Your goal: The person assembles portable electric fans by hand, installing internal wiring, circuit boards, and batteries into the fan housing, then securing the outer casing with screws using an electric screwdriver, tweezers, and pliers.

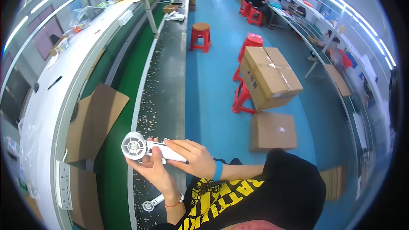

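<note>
A white handheld fan (135,146) with a round, spoked head is held above the dark bench strip (168,72), its head pointing left. My left hand (155,172) grips it from below near the head, with the thumb lying over the handle. My right hand (194,157) is closed over the far end of the handle, fingers on its upper side. Part of the handle is hidden by my fingers. On the bench beside my left wrist lies a second white handheld fan (149,205), partly covered by the forearm.
Small bits are scattered along the bench. Left of it runs a green conveyor belt (123,68) with cardboard sheets (93,119) and a power strip (64,183). Cartons (272,132) and red stools (200,38) stand on the blue floor at right. People sit farther off.
</note>
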The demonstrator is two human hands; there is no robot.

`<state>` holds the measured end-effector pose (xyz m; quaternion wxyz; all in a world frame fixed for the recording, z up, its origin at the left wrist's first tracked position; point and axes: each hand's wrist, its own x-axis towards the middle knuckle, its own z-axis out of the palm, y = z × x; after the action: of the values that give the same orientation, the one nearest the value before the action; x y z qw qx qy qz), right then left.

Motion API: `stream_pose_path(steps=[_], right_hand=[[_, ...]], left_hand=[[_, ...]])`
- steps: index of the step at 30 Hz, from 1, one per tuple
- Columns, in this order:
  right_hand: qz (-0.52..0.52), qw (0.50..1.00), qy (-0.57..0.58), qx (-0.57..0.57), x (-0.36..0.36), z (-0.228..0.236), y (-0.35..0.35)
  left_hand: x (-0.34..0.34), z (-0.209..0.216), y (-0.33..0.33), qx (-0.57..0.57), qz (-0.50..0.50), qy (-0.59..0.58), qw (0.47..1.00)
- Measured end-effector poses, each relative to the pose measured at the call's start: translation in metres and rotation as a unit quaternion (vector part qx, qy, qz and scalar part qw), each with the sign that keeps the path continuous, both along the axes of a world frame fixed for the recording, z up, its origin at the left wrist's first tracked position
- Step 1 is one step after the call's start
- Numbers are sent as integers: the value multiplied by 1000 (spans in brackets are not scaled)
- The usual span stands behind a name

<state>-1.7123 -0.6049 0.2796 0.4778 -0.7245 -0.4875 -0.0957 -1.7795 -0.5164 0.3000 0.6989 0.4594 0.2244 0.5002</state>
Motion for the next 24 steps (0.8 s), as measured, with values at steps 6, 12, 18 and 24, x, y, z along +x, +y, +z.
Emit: stream_pose_path(steps=[6, 12, 18, 24], right_hand=[[7, 997, 70, -26, 1, 2, -9], [3, 994, 105, -16, -9, 0, -9], [115, 924, 360, -58, 7, 22, -17], [144, 939, 310, -43, 3, 31, -14]], left_hand=[[4, -4, -3, 4, -27, 14, 1000], [-3, -2, -4, 10, -24, 11, 1000], [6, -6, 5, -10, -136, -87, 987], [-2, -8, 20, -4, -205, -120, 971]])
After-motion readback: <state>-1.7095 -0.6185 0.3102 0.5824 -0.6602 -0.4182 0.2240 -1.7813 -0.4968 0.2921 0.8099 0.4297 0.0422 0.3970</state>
